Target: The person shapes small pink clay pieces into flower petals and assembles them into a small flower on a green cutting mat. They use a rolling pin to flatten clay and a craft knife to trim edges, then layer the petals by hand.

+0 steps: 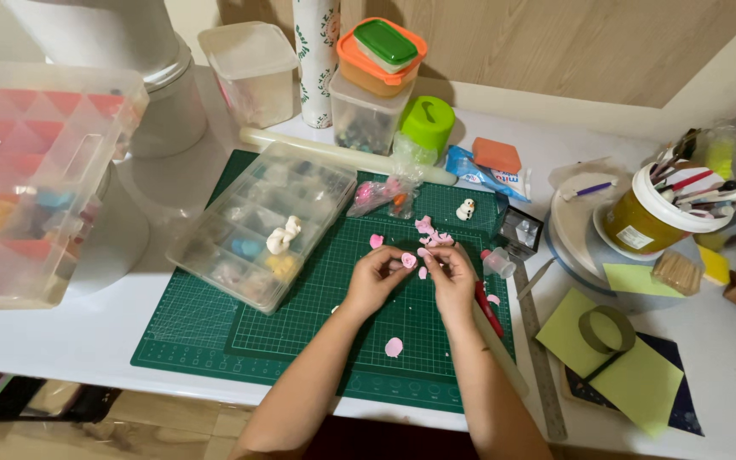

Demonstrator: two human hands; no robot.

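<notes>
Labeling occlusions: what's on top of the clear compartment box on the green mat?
A small cream-white clay figure rests on the lid of the clear compartment box. Through the lid, blurry blue and yellow bits show in the compartments; what they are cannot be told. The green mat beneath is covered there.

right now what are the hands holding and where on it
Both hands, left hand and right hand, pinch a small pink clay piece by its edges between the fingertips, above the green cutting mat.

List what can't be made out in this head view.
- Pink clay piece: shape too small, partly covered by fingertips of left hand and right hand.
- Clear compartment box: contents blurred through lid.
- Large storage case: cut off by left edge.
</notes>
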